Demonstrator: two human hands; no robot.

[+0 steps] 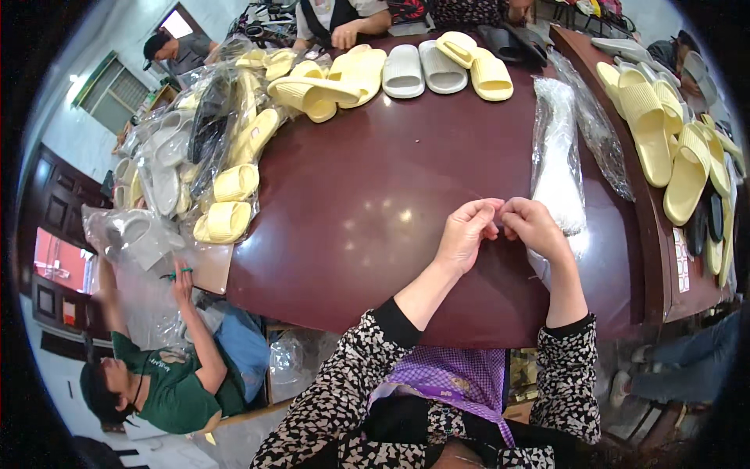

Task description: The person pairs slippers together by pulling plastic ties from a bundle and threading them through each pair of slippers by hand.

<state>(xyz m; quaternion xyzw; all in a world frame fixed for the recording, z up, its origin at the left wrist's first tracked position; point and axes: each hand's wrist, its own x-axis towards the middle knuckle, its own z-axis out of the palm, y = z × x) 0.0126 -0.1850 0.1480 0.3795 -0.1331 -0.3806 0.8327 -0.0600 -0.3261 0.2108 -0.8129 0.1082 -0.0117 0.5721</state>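
Observation:
My left hand (pixel 466 234) and my right hand (pixel 535 224) meet over the near right part of the dark red table (pixel 336 203), thumbs and fingers pinched together. Whatever lies between the fingertips is too small and fine to make out. Just beyond my right hand lies a long clear plastic bag (pixel 556 148) with a white bundle of fine strands in it. Along the far edge sit a pair of grey slippers (pixel 403 72) and several pale yellow slippers (pixel 492 76), out of reach of my fingers.
Bagged yellow and grey slippers (pixel 223 223) crowd the left edge. A raised board (pixel 656 266) at the right bears more yellow slippers (pixel 644 129). A crumpled clear bag (pixel 598 125) lies beside it. At the left, a person in green (pixel 168 395) handles a bagged grey slipper (pixel 141 238).

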